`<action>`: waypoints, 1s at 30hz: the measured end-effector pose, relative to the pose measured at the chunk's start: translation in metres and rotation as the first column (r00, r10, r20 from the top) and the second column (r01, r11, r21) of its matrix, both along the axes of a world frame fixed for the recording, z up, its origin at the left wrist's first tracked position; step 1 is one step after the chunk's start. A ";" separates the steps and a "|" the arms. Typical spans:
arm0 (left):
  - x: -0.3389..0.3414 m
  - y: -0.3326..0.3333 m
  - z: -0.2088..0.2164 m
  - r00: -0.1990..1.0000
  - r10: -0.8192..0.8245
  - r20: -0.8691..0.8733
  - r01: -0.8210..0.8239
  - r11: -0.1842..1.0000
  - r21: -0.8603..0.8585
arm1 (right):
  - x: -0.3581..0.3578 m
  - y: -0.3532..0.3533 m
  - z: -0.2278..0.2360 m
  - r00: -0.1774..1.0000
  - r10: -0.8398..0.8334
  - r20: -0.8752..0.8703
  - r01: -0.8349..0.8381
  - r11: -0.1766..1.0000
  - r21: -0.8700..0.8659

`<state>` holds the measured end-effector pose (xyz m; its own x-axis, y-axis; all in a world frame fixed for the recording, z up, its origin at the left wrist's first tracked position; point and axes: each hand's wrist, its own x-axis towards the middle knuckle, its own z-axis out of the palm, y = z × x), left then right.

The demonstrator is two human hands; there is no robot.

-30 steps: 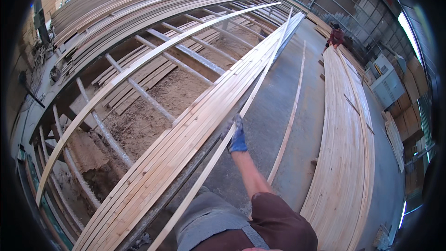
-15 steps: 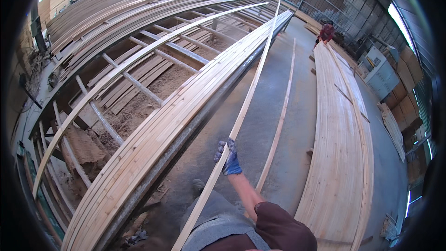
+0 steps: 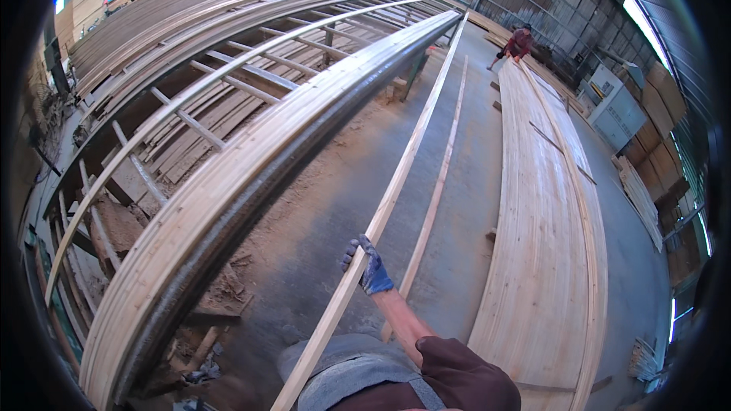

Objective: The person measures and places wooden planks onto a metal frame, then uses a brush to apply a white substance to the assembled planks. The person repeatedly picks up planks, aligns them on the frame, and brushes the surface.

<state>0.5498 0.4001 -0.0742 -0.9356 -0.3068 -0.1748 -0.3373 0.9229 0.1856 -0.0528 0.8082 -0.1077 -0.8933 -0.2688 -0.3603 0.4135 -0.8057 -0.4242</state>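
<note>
My right hand (image 3: 368,265), in a blue and grey work glove, is closed round a long, narrow wooden strip (image 3: 404,167). The strip slants from low in front of my body up to the far end of the roller rack. Left of it, a row of similar pale strips (image 3: 251,133) lies along the near edge of the metal roller rack (image 3: 205,131). Another thin strip (image 3: 444,190) is on the floor just right of the one in my grip. My left hand is out of sight.
A wide, low stack of boards (image 3: 533,243) runs along the right, with a loose strip on top. A co-worker (image 3: 518,44) bends at its far end. Beyond are a pale machine cabinet (image 3: 615,114) and, left, tall board stacks (image 3: 167,15). Wood scraps (image 3: 202,365) litter the floor.
The strip in my right hand has swung away from the rack's strips, its far end now right of their tips. My view has shifted slightly. The co-worker has straightened a little.
</note>
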 end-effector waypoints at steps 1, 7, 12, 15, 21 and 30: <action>0.002 0.016 -0.001 0.999 -0.039 -0.005 0.039 0.998 -0.049 | 0.005 0.017 -0.004 1.000 -0.002 0.029 0.001 0.999 0.055; 0.012 0.133 0.011 0.959 0.035 0.280 -0.008 0.995 -0.097 | 0.026 0.128 -0.021 0.993 -0.073 0.096 0.063 0.993 0.098; 0.001 0.192 0.047 0.945 0.034 0.324 0.010 0.991 -0.133 | 0.039 0.203 -0.046 0.994 -0.104 0.045 0.102 0.994 0.046; 0.006 0.223 0.060 0.965 0.057 0.254 -0.006 0.980 -0.197 | 0.038 0.224 -0.047 0.990 -0.122 0.075 0.122 0.993 0.010; -0.007 0.215 0.125 0.961 0.187 0.206 -0.146 0.969 -0.200 | 0.063 0.209 -0.105 0.999 -0.007 -0.033 0.012 0.986 0.169; -0.155 0.260 0.046 0.952 0.099 -0.288 -0.123 0.990 -0.067 | 0.284 0.061 -0.073 0.834 0.513 0.205 -0.531 0.846 0.041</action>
<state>0.3949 0.6597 -0.0287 -0.9020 -0.4138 0.1232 -0.3834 0.8989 0.2121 0.2307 0.8696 -0.1809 -0.5468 -0.6342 -0.5467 0.8372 -0.4093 -0.3627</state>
